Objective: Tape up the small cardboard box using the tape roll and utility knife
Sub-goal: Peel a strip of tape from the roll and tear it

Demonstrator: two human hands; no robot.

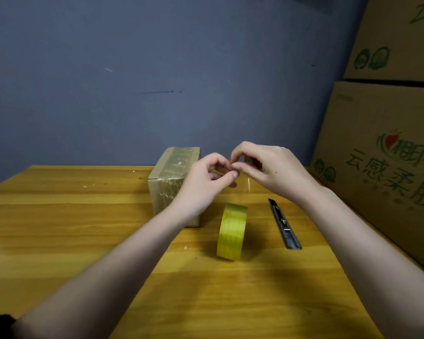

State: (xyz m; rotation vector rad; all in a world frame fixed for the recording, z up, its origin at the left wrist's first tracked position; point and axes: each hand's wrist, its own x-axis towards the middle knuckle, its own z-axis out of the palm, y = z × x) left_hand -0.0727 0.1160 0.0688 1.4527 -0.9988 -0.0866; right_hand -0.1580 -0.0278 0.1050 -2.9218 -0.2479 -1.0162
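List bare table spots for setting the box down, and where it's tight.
Free: the table left of the small cardboard box, and the near edge in front of the tape roll. Crowded: the strip holding box, tape roll and utility knife, hemmed by large cartons on the right.

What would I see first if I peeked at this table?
Two hands, left hand and right hand, meet fingertip to fingertip above the wooden table. Below them a yellow tape roll stands on edge, with a utility knife to its right and a small taped cardboard box behind.
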